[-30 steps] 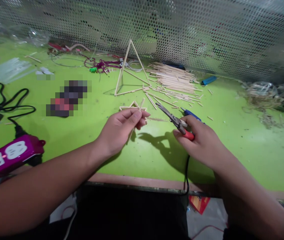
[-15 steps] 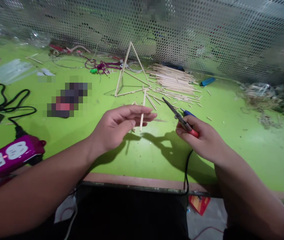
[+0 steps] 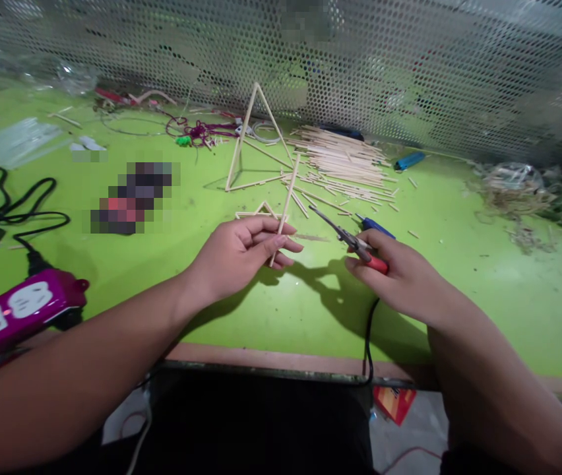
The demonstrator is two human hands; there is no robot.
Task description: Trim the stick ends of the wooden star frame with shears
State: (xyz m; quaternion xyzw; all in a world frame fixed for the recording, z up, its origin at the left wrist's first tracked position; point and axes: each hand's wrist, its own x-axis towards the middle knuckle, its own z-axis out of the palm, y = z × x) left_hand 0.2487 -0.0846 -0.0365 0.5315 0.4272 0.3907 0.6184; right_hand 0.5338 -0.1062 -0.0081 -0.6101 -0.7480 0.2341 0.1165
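My left hand [image 3: 239,254] pinches a thin wooden stick [image 3: 285,208] between its fingers and thumb, the stick tilting up to the right. My right hand [image 3: 392,267] grips red-handled long-nose pliers [image 3: 353,241], their metal jaws pointing left towards the stick and apart from it. Just beyond my left fingers lies a small frame of glued wooden sticks [image 3: 260,213], partly hidden behind the hand. Farther back stands a tall triangular stick frame [image 3: 250,142].
A heap of loose wooden sticks [image 3: 345,158] covers the green table [image 3: 489,297] behind the tools. A blue-handled tool [image 3: 374,227] lies beyond my right hand. A magenta power strip [image 3: 24,311] sits at the left, with black cable [image 3: 14,214]. Perforated metal sheeting [image 3: 409,66] closes off the back.
The stick in my left hand has gone from nearly upright to tilted, its top leaning right. My left hand has shifted slightly, and the small frame now shows beyond it.
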